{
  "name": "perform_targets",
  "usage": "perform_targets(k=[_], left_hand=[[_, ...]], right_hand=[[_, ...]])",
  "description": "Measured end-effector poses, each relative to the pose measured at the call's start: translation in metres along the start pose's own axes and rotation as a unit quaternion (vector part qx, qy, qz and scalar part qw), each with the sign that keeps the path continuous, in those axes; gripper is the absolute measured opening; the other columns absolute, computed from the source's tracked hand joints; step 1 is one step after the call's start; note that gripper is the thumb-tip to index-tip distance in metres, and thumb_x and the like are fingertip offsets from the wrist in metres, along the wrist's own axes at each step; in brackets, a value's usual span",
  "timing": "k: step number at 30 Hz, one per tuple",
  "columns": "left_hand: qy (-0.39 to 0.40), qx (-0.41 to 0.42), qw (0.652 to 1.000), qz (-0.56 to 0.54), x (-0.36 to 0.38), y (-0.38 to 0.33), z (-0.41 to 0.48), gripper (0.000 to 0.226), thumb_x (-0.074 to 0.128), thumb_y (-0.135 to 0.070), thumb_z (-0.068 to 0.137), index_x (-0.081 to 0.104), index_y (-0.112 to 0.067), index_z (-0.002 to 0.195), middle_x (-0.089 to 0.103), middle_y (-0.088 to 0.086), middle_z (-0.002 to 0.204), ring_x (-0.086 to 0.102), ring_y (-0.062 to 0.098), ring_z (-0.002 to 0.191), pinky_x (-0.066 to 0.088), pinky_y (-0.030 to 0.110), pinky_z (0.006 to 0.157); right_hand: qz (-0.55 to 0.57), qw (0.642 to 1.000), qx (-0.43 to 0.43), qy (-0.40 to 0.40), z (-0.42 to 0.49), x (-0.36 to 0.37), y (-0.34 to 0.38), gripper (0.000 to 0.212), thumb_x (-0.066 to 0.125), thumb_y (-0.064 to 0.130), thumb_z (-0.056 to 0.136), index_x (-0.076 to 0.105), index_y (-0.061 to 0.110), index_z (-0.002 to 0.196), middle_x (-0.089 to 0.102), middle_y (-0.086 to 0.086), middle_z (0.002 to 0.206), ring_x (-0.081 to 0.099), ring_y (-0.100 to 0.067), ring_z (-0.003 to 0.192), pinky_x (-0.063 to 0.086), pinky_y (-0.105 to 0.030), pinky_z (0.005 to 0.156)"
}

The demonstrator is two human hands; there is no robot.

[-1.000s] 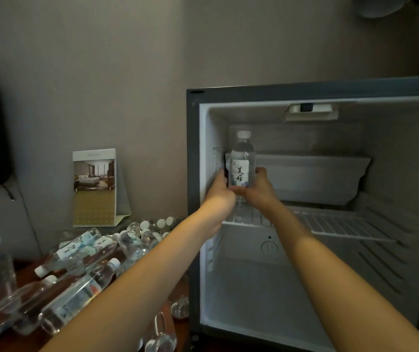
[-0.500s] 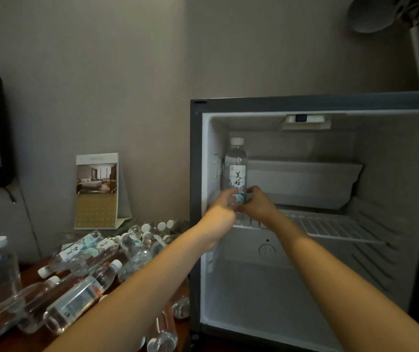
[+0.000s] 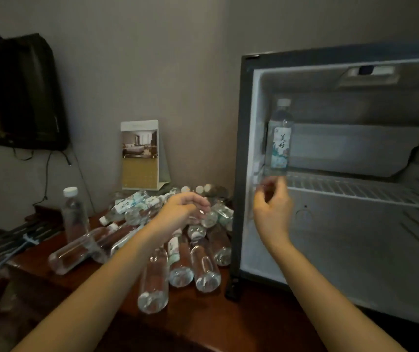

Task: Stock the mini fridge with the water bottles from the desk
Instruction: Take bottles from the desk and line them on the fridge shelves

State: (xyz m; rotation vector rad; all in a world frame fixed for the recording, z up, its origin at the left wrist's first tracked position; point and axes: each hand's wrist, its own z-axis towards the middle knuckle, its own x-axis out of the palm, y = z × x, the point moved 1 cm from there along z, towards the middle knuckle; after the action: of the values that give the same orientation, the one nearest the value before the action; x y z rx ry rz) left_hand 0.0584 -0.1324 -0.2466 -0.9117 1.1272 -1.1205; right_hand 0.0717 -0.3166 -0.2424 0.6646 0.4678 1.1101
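Indoors, under dim light, a dark reddish wooden desk [image 3: 228, 316] runs along a plain grey-brown wall [image 3: 152, 59], and the mini fridge [image 3: 242, 174] sits on its right end with the inside showing. One water bottle [image 3: 280, 138] stands upright at the left end of the white wire shelf [image 3: 355, 193], close to the fridge's left inner wall. The right hand [image 3: 273, 214] hovers just under that bottle's base, fingers loosely curled and gripping nothing; blur hides whether a fingertip touches it. The left hand [image 3: 181, 212] hangs over the heap of bottles [image 3: 180, 255] lying on their sides beside the fridge, fingers slack and bent, with nothing in them. A lone capped bottle [image 3: 73, 214] stands upright farther left on the desk. Behind the heap a folded card [image 3: 139, 153] with a hotel-room photo leans against the wall, and a dark flat object [image 3: 20, 92] hangs at upper left with cables [image 3: 47, 174] trailing below it.
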Motion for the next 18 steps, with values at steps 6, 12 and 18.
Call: perform_targets(k=[6,12,18], left_hand=[[-0.079,-0.097,0.992,0.018,-0.058,0.07,-0.04,0.026,0.045,0.006,0.088,0.063,-0.013,0.084,0.068,0.0,0.076,0.06,0.013,0.065,0.049,0.025,0.064],[-0.117,-0.195,0.973,0.047,-0.083,0.12,-0.082,0.026,0.045,0.001,0.088,0.063,-0.017,0.082,0.067,0.002,0.083,0.059,0.011,0.067,0.046,0.025,0.066],[-0.07,-0.23,0.969,0.05,-0.084,0.143,-0.099,0.034,0.04,0.0,0.092,0.056,-0.014,0.119,0.059,-0.001,0.11,0.058,0.013,0.1,0.046,0.025,0.086]], right_hand=[[-0.014,0.994,-0.001,0.11,-0.076,0.044,-0.011,0.015,0.053,0.001,0.088,0.05,0.015,0.084,0.051,0.009,0.067,0.05,-0.003,0.061,0.04,-0.018,0.058],[-0.114,0.941,0.076,0.308,-0.13,0.094,-0.025,0.009,0.054,0.011,0.089,0.057,0.014,0.097,0.062,-0.003,0.081,0.058,-0.019,0.076,0.044,-0.032,0.067],[-0.208,0.904,0.09,0.363,-0.166,0.127,-0.029,0.033,0.051,0.031,0.092,0.051,0.008,0.115,0.054,-0.012,0.116,0.055,-0.028,0.105,0.046,-0.038,0.083]])
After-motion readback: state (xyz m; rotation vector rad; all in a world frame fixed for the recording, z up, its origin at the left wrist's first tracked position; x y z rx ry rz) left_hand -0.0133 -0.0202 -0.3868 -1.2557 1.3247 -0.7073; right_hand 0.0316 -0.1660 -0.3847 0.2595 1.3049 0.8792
